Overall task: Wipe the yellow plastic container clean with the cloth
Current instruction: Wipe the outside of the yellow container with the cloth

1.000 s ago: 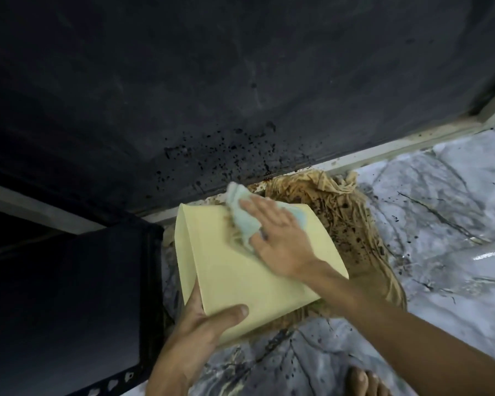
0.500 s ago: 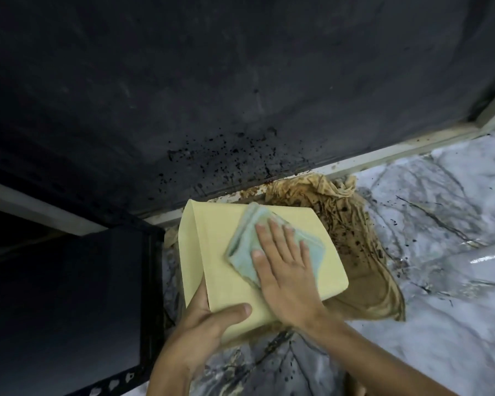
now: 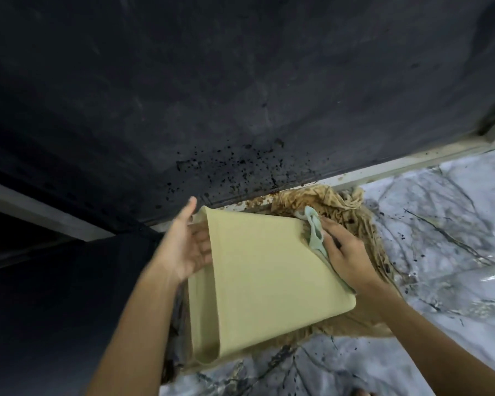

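The yellow plastic container [image 3: 266,284] is tipped over, its broad flat face turned up toward me. My left hand [image 3: 187,247] rests flat against its left side near the top corner, fingers spread and partly hidden behind the edge. My right hand [image 3: 349,252] presses a pale green cloth [image 3: 315,234] against the container's right side near the top right corner. Only a crumpled part of the cloth shows between fingers and plastic.
A stained brown rag [image 3: 352,212] lies on the marble-patterned floor [image 3: 440,238] under and behind the container. A dark wall [image 3: 240,95] speckled with black spots rises behind, with a pale skirting strip [image 3: 397,164]. A dark object [image 3: 55,310] stands at left.
The container has turned. My right hand slid the cloth off the top face to the right side. My left hand left the near bottom edge and moved up to the left side.
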Available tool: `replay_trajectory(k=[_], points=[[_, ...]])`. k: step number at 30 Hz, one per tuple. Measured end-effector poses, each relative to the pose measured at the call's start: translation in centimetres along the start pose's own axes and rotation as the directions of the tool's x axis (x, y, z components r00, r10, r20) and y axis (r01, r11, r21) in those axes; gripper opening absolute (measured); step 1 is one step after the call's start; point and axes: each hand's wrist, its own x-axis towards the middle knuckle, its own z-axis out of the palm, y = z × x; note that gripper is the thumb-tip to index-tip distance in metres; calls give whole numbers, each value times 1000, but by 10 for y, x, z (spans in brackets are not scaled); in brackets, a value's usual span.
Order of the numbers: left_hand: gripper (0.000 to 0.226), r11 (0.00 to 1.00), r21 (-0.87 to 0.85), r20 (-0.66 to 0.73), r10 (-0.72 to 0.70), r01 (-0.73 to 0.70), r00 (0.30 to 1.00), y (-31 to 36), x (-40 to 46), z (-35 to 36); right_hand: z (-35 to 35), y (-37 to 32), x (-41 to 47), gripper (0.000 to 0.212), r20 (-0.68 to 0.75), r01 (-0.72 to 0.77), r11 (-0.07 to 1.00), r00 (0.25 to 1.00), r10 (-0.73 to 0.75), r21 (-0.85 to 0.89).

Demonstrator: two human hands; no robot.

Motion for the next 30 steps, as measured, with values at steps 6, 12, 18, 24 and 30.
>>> replay_trajectory(k=[6, 12, 18, 24, 30], points=[[38, 959, 270, -83, 113, -86, 990, 12, 13, 2, -12, -6, -26, 30, -114, 2, 991, 993, 13, 136], [26, 890, 384, -141, 320, -246, 937, -23, -70, 13, -44, -66, -62, 29, -296, 46, 954, 954, 46, 297], [33, 973, 141, -60, 195, -185, 979, -65, -70, -1, -46, -76, -73, 25, -287, 37, 935, 955, 71, 352], [65, 998, -46, 0, 37, -37, 999, -79, -54, -17, -39, -108, -69, 28, -247, 101, 930, 969, -12, 352], [58, 993, -25, -41, 112, -113, 993, -95, -47, -5, 28, -170, -34, 36, 164, 299, 954, 940, -299, 27]])
